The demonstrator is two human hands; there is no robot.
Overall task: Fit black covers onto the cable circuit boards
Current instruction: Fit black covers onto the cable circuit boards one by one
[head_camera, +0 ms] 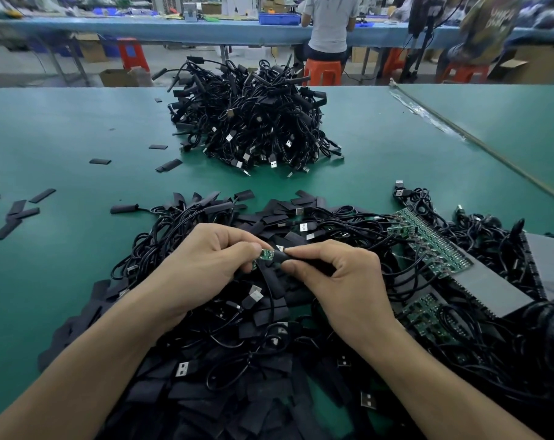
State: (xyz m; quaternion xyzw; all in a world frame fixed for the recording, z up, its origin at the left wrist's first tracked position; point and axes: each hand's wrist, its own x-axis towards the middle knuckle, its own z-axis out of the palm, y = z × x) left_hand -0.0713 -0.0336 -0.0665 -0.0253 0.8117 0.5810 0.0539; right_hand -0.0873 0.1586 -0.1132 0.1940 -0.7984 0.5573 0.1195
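The left hand [202, 265] pinches a small green board [265, 254] between thumb and fingers. The right hand [339, 281] pinches a black cover [277, 258], whose end meets the board's right end. Under the grip lies a heap [237, 328] of cables and covers. To its right is a row of boards [428, 242]. To its left, loose covers [18, 214] lie on the table [63, 138]. Beyond the grip is a pile [250, 122] of cables.

Single head-worn wide-angle view, facing forward and down across the green table [63, 128], close above the left hand [199, 265] and right hand [336, 281], cable pile [253, 122] farther off, blue workbench [174, 30] at top
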